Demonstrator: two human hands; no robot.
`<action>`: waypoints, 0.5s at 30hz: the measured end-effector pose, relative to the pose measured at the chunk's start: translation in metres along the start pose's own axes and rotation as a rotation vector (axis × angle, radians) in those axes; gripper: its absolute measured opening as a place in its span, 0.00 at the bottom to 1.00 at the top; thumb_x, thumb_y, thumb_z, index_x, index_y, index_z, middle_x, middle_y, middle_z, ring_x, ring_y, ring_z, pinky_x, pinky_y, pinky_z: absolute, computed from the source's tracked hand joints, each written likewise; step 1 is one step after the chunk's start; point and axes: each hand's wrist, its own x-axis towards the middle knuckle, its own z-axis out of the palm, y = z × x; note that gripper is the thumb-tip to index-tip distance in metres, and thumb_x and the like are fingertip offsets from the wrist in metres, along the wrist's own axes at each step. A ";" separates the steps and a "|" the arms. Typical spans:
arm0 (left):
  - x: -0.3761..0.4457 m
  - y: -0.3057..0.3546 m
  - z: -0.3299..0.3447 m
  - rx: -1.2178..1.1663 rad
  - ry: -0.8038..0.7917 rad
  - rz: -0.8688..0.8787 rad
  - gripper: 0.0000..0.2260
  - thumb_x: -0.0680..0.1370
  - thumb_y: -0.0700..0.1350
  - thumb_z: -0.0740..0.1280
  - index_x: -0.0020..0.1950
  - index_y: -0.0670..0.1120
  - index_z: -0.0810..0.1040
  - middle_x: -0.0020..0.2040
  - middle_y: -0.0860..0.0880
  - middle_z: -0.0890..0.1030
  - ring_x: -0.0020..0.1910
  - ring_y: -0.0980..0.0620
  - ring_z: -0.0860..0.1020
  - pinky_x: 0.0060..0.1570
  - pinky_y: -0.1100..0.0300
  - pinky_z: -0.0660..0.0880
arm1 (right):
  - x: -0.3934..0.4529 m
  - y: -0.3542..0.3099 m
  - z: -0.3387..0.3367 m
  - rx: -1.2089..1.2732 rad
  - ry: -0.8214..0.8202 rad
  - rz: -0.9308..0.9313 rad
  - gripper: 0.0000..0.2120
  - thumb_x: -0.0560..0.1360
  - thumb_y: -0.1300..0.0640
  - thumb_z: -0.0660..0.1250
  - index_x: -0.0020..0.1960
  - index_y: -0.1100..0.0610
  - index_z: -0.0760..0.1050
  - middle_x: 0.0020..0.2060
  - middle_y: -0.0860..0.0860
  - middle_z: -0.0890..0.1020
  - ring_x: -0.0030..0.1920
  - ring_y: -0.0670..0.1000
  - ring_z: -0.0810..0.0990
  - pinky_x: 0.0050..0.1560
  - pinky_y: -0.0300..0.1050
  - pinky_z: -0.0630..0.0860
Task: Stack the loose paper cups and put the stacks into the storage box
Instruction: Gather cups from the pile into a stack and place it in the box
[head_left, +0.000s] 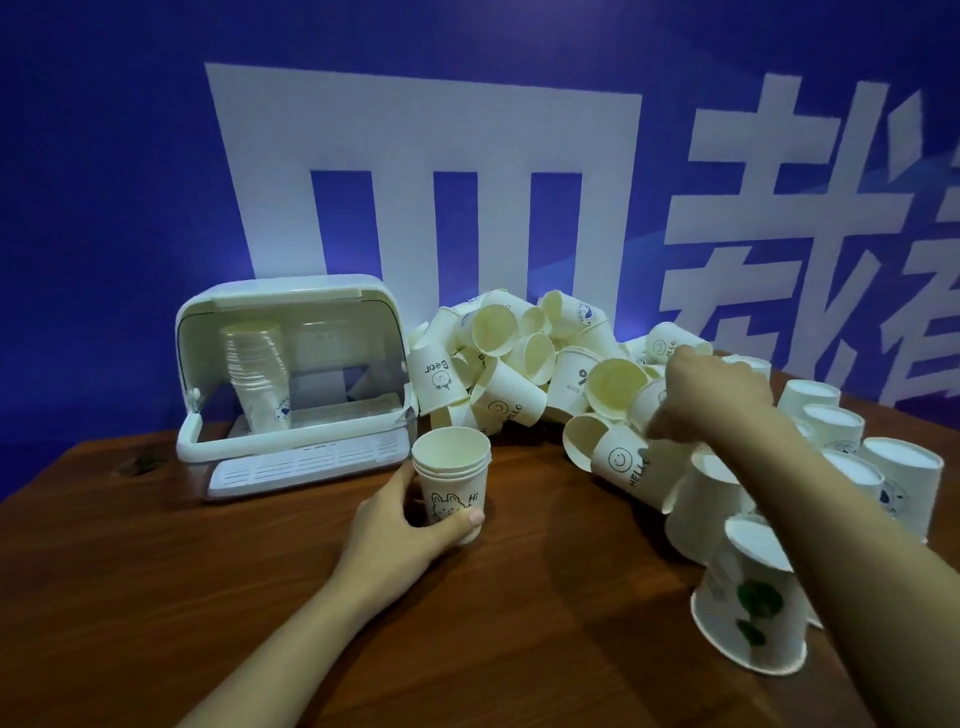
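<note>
Short stack of nested cups (453, 480), rabbit print and "Hi" facing me, upright on the wooden table (208, 597), just in front of the storage box (291, 374). My left hand (400, 530) wraps its base, thumb across the front. Box lid up; a taller stack (258, 371) stands inside at left. My right hand (711, 397) reaches into the loose pile (519, 364), fingers curled down among the cups; grip hidden, cannot tell. Upturned cups (748, 597) near right.

Two bare forearms, sleeveless up to frame edge; bare left hand (410, 525) and right hand (711, 389), no rings visible on fingers.
</note>
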 end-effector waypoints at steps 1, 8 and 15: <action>0.000 0.000 0.000 0.009 0.002 -0.005 0.43 0.61 0.71 0.77 0.73 0.58 0.73 0.64 0.61 0.81 0.63 0.59 0.78 0.61 0.57 0.75 | 0.003 0.002 -0.001 0.023 0.042 0.003 0.24 0.70 0.52 0.74 0.61 0.58 0.69 0.46 0.54 0.77 0.51 0.58 0.78 0.44 0.49 0.70; 0.000 0.002 -0.001 0.068 -0.032 0.001 0.42 0.60 0.75 0.75 0.72 0.63 0.73 0.64 0.62 0.81 0.65 0.58 0.78 0.65 0.51 0.76 | -0.050 -0.017 -0.022 0.852 0.271 -0.203 0.37 0.70 0.49 0.78 0.73 0.54 0.64 0.52 0.44 0.81 0.49 0.51 0.82 0.47 0.45 0.77; -0.007 0.011 0.005 -0.025 -0.159 0.085 0.30 0.65 0.62 0.81 0.66 0.59 0.79 0.56 0.62 0.86 0.55 0.63 0.83 0.56 0.60 0.79 | -0.100 -0.087 0.018 1.254 0.192 -0.429 0.30 0.73 0.54 0.76 0.71 0.45 0.69 0.55 0.41 0.78 0.37 0.38 0.78 0.43 0.32 0.75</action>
